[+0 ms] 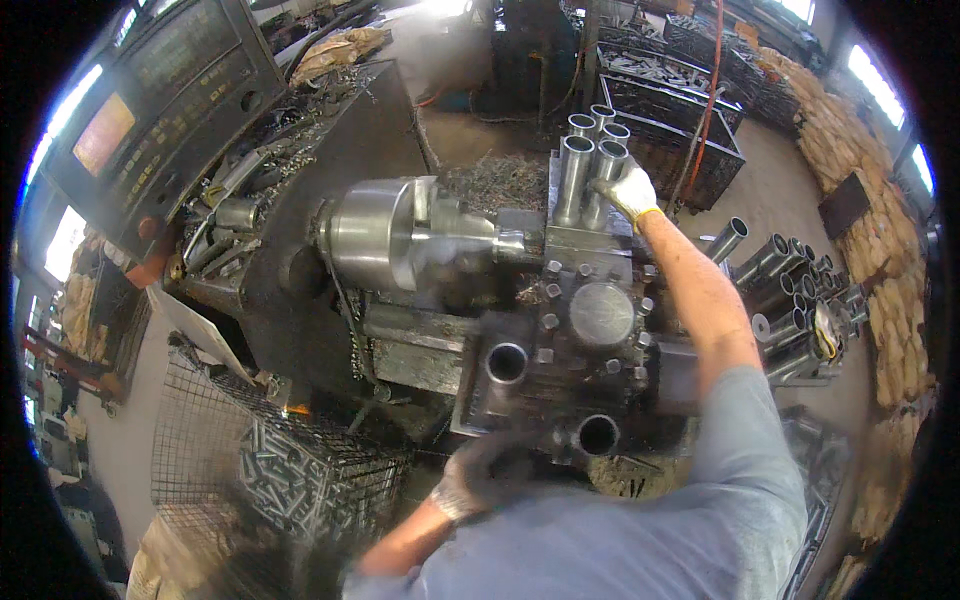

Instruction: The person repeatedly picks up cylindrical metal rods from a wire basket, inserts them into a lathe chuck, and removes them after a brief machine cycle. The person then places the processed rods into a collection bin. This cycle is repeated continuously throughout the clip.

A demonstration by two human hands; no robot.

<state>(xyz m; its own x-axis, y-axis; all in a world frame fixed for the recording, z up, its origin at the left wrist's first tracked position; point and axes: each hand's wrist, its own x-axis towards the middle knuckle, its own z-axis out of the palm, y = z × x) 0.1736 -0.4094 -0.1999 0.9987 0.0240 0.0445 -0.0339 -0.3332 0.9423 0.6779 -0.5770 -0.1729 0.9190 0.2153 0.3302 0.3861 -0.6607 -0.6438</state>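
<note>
Dark steel lathe (290,230) takes up most of the space left of the right-hand grip. Brown stacked bundles (885,255) line the far right, well apart from it. Dark crates (690,175) sit beyond the grip and slightly right, near rim facing the wrist. Bare floor (775,190) right of the grip, between those crates and a batch of tubes (785,290); that's the widest free patch on this side. Batch is right of the forearm and nearer the body, most tube ends facing up. Wire basket (185,440) of small metal parts: well left of the grip, on the body side.

Chuck (370,235) is left of the grip, gap in between. Tool turret (602,315) is just body-side of the grip, bolts round its edge; forearm passes along its right side.

Right hand (630,192), gloved: fingers closed round the near right tube (597,210) of five upright ones, below its rim. Other four tubes (577,170) crowd its left and far sides, so little room there; right side and above are clear. Left hand (482,475), gloved: well body-side and left, low by the machine's near edge. Blurred, can't tell its grip.
</note>
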